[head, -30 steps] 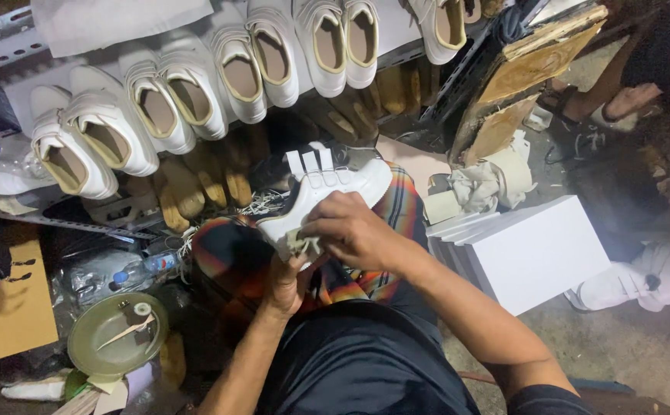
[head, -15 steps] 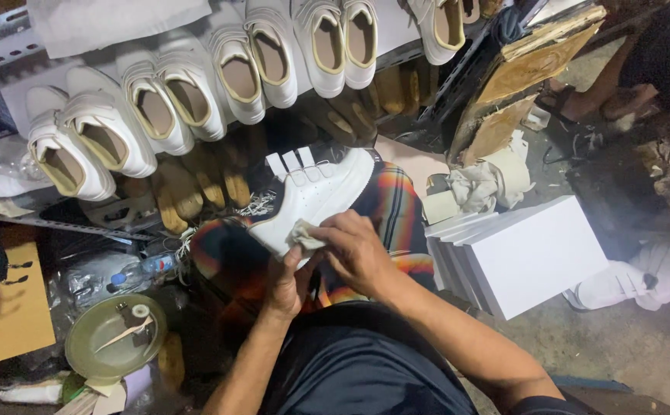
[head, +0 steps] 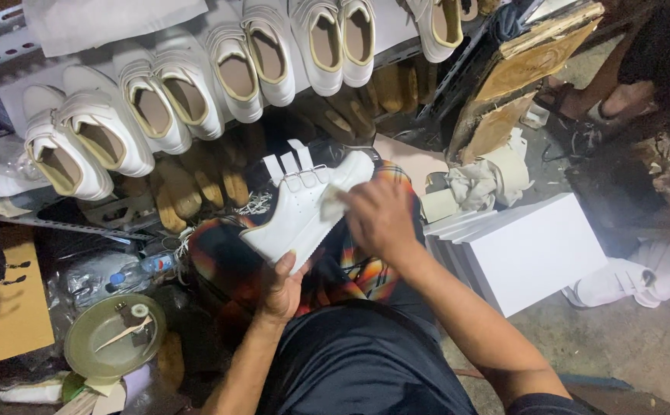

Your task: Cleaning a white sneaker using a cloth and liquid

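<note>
white strapped sneaker [head: 298,215] lies tilted across the person's lap, on a plaid cloth [head: 350,265]. left hand [head: 283,288] grips its heel end from below, fingers closed on the sole. right hand [head: 381,219] presses a small pale rag [head: 333,204] against the toe side. row of white shoes [head: 197,84] sits on the shelf beyond; white box [head: 535,250] stands just to the right.

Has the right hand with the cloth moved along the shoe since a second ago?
Yes. The right hand has slid from the heel end of the white shoe toward its toe, nearer the white box.
</note>
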